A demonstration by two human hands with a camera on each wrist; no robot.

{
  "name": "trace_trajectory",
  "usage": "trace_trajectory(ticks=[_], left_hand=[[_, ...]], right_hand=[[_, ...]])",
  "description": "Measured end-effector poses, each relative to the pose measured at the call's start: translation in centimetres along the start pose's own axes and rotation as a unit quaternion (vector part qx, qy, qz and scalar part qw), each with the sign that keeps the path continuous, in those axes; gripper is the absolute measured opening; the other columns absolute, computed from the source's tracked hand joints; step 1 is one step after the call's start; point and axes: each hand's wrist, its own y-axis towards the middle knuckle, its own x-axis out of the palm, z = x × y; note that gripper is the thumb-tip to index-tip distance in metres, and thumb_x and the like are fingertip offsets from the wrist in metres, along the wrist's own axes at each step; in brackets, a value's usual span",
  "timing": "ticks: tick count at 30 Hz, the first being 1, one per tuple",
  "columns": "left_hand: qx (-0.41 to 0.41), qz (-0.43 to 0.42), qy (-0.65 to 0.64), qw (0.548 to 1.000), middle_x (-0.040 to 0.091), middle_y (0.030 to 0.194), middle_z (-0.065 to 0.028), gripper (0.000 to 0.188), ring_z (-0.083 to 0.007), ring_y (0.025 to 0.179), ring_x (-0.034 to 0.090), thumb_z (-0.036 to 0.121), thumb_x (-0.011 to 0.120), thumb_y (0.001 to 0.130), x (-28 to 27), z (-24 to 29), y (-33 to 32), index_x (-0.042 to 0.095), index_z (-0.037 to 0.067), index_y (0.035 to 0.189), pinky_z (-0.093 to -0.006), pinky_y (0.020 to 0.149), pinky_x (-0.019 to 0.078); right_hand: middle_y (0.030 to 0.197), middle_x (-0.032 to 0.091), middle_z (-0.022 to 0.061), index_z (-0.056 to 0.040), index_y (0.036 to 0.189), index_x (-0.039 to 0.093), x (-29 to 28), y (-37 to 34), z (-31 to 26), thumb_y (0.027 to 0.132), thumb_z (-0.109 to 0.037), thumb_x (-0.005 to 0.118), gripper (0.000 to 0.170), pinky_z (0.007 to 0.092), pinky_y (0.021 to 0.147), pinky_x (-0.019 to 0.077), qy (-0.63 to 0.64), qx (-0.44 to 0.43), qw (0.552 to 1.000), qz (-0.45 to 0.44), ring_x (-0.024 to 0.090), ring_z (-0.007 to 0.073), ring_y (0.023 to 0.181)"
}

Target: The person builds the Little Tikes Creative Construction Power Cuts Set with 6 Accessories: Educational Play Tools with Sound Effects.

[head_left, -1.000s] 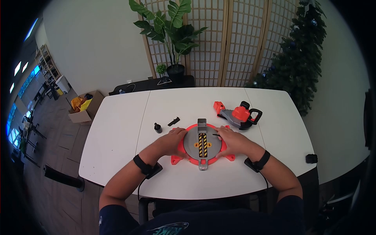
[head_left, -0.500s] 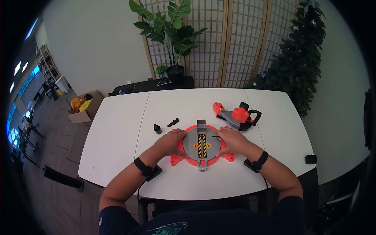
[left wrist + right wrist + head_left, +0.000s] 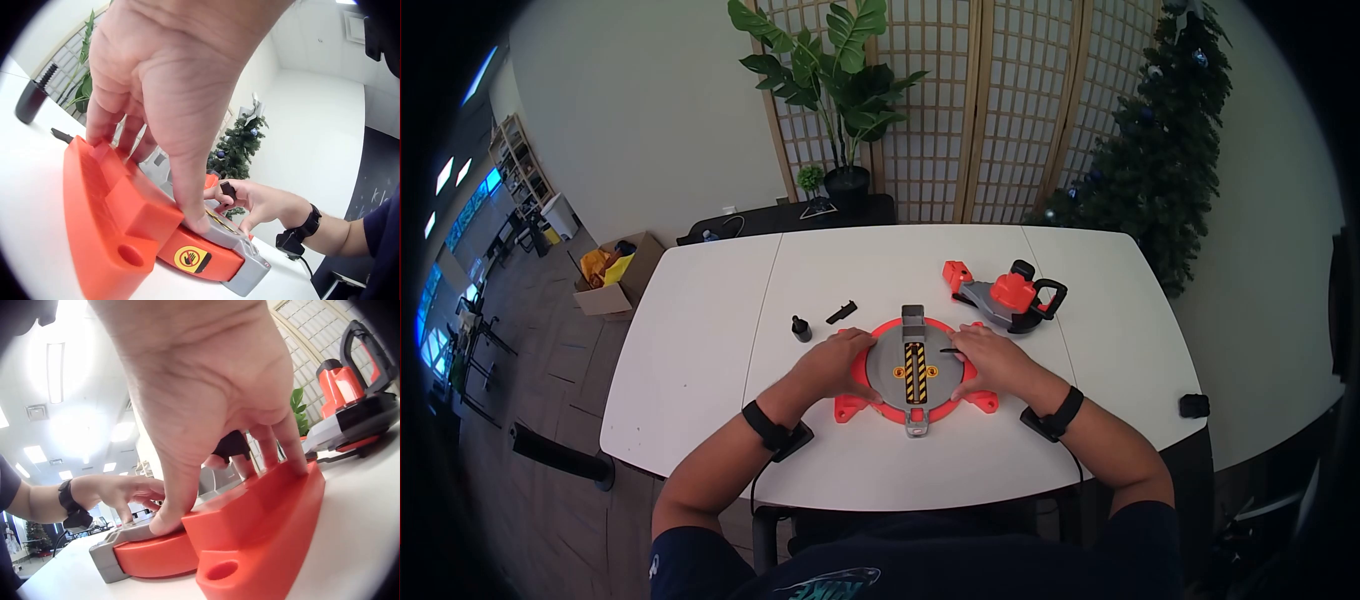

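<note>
A round toy saw base (image 3: 885, 368) lies on the white table, with a grey disc, an orange-red rim and feet, and a yellow-black striped strip down its middle. My left hand (image 3: 837, 364) grips its left side, thumb toward the near rim and fingers over the far part. On the opposite side my right hand (image 3: 997, 361) grips the rim in the same way. A small black piece (image 3: 232, 445) is also tucked among the right hand's fingers, its end poking out over the disc. The left wrist view shows a hand-warning sticker (image 3: 192, 259) on the base's side.
Behind and to the right stands the red and grey toy saw head (image 3: 1012, 293) with its black handle. A black screw-like part (image 3: 801, 329) and a flat black piece (image 3: 841, 312) lie left of the base. A small black object (image 3: 1194, 406) sits at the table's right edge.
</note>
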Motion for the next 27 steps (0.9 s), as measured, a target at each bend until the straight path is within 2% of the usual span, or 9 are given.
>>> trace_trajectory(ticks=[4, 7, 9, 12, 19, 21, 27], left_hand=[[-0.003, 0.002, -0.007, 1.0, 0.056, 0.138, -0.0109, 0.095, -0.0293, 0.129, 0.054, 0.037, 0.095, 0.056, 0.0, 0.0, 0.0, 0.055, 0.004, 0.136, -0.0383, 0.107, 0.0473], [-0.005, 0.003, -0.013, 1.0, 0.057, 0.137, -0.0111, 0.095, -0.0291, 0.129, 0.054, 0.037, 0.095, 0.056, -0.1, 0.2, -0.1, 0.055, 0.004, 0.135, -0.0382, 0.107, 0.0471], [-0.006, 0.004, -0.015, 1.0, 0.057, 0.136, -0.0113, 0.094, -0.0291, 0.129, 0.054, 0.037, 0.095, 0.056, -0.1, 0.2, -0.1, 0.055, 0.004, 0.135, -0.0382, 0.107, 0.047], [-0.007, 0.009, -0.019, 1.0, 0.057, 0.136, -0.0115, 0.095, -0.0294, 0.128, 0.055, 0.036, 0.096, 0.056, 0.0, 0.1, -0.1, 0.055, 0.004, 0.135, -0.0381, 0.107, 0.0473], [-0.02, -0.002, -0.016, 1.0, 0.057, 0.137, -0.0104, 0.094, -0.0294, 0.127, 0.056, 0.035, 0.096, 0.055, -0.3, 0.6, -0.1, 0.055, 0.005, 0.135, -0.038, 0.105, 0.0485], [-0.022, -0.002, -0.017, 1.0, 0.057, 0.137, -0.0103, 0.094, -0.0292, 0.126, 0.056, 0.035, 0.096, 0.055, -0.3, 0.6, -0.1, 0.055, 0.005, 0.135, -0.038, 0.105, 0.0488], [-0.015, -0.006, -0.014, 1.0, 0.057, 0.136, -0.0104, 0.093, -0.0293, 0.125, 0.057, 0.035, 0.095, 0.056, -0.4, 0.4, 0.0, 0.055, 0.004, 0.135, -0.0382, 0.104, 0.0495]], right_hand=[[0.132, 0.059, 0.0152, -0.0028, 0.124, 0.051, 0.6, -0.1, 0.4, 0.06, -0.043, 0.092, 0.086, 0.0428, 0.107, 0.0459, -0.011, -0.027, 0.999, 0.031, 0.045, 0.0375, 0.138], [0.134, 0.059, 0.0151, -0.0031, 0.124, 0.052, 0.4, -0.1, 0.3, 0.059, -0.043, 0.092, 0.086, 0.0431, 0.107, 0.0459, -0.012, -0.024, 0.999, 0.034, 0.045, 0.0374, 0.138], [0.144, 0.053, 0.0165, -0.0026, 0.11, 0.058, -0.1, 0.0, -0.1, 0.06, -0.047, 0.091, 0.074, 0.0418, 0.109, 0.0432, -0.002, -0.004, 1.0, 0.005, 0.043, 0.0357, 0.139], [0.144, 0.053, 0.0173, -0.0023, 0.105, 0.058, 0.1, 0.0, -0.1, 0.06, -0.046, 0.091, 0.071, 0.0419, 0.109, 0.0434, 0.004, -0.008, 1.0, 0.02, 0.044, 0.0364, 0.139], [0.143, 0.053, 0.0185, -0.0018, 0.105, 0.059, 0.7, -0.1, 0.4, 0.059, -0.044, 0.092, 0.071, 0.0426, 0.11, 0.0418, 0.006, -0.012, 1.0, 0.022, 0.043, 0.0369, 0.139], [0.139, 0.056, 0.0155, -0.0022, 0.113, 0.057, 0.9, -0.1, 0.6, 0.06, -0.045, 0.091, 0.076, 0.0412, 0.107, 0.0455, -0.029, -0.029, 0.999, 0.034, 0.045, 0.0356, 0.138], [0.138, 0.056, 0.0163, -0.0021, 0.106, 0.059, 0.4, 0.1, 0.4, 0.06, -0.045, 0.092, 0.071, 0.0414, 0.108, 0.0449, -0.031, -0.026, 0.999, 0.02, 0.045, 0.0356, 0.138]])
